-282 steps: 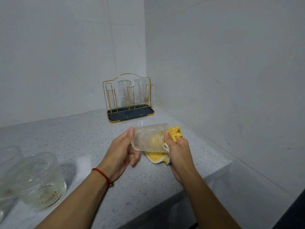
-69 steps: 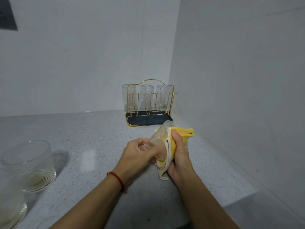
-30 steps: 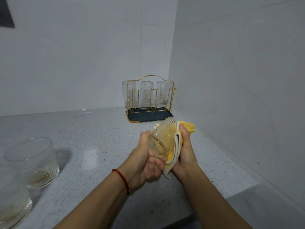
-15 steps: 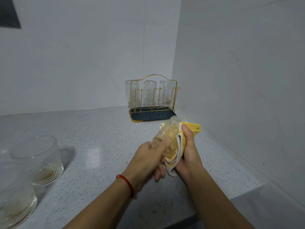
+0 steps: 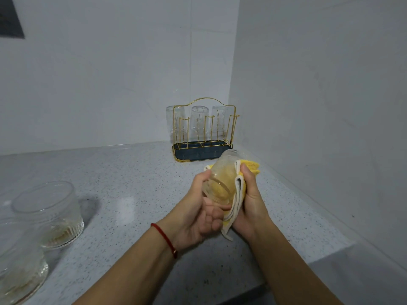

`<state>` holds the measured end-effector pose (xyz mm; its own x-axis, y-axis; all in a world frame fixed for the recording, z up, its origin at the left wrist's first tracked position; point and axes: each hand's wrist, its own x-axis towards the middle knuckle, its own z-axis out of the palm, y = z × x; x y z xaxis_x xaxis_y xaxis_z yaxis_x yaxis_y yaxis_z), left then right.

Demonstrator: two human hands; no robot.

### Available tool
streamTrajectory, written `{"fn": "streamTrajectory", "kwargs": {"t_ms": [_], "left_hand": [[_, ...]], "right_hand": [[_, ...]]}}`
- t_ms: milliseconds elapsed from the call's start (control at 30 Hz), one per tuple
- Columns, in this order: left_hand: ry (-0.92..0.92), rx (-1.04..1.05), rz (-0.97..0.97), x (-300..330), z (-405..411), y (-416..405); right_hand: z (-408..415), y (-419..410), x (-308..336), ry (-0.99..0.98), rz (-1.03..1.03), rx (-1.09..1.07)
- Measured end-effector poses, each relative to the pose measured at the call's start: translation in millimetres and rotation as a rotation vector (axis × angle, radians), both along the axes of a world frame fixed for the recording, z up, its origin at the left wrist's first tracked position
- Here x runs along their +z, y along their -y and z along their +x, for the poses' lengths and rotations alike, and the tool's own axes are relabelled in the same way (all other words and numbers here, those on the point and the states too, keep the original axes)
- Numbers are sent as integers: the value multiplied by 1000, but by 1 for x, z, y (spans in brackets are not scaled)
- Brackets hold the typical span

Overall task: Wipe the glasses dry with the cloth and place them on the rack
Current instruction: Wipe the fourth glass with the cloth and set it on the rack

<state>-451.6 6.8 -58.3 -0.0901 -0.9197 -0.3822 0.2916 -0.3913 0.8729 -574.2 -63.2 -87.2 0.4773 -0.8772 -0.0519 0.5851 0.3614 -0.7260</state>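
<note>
I hold a clear glass (image 5: 222, 177) tilted above the counter, its base turned towards me. My left hand (image 5: 198, 214) grips the base end of it. My right hand (image 5: 251, 199) presses a yellow cloth (image 5: 241, 190) with a white edge against the glass's right side. The gold wire rack (image 5: 204, 126) with a dark blue tray stands in the far corner, with three glasses upside down on it, the middle one (image 5: 199, 122) behind the gold wires. Two more ribbed glasses stand at the left: one (image 5: 50, 214) upright, another (image 5: 19, 263) at the frame's edge.
The speckled grey counter (image 5: 132, 183) runs from the left to a white wall on the right. Its front edge drops off at the lower right. White tiled walls meet in the corner behind the rack.
The glass has turned in my hands, so its base faces me more. My left hand has shifted from over the glass to cupping its base. The cloth stays against the right side.
</note>
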Motion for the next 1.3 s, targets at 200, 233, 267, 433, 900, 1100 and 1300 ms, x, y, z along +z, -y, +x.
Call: {"fn": "streamTrajectory", "kwargs": {"t_ms": [200,233,267,433,900,1100,1300], "left_hand": [[182,24,-97,0,-2,-3],[212,69,-113,-1,-3,-3],[152,86,-95,-1,-4,-3],[-313,-78,100,9,-4,-5],[-288,3,60,7,-1,-5],[-203,-8,-8,5,7,-1],[-420,-28,76,3,12,1]], "right_hand": [[3,2,-2,-45,-78,-5],[3,3,-3,-56,-86,3],[4,2,-3,-51,-85,11],[3,-1,-3,-30,-29,38],[7,-2,-5,-100,-161,-31],[5,-5,-3,-52,-212,-35],[11,-8,-2,-81,-252,-98]]}}
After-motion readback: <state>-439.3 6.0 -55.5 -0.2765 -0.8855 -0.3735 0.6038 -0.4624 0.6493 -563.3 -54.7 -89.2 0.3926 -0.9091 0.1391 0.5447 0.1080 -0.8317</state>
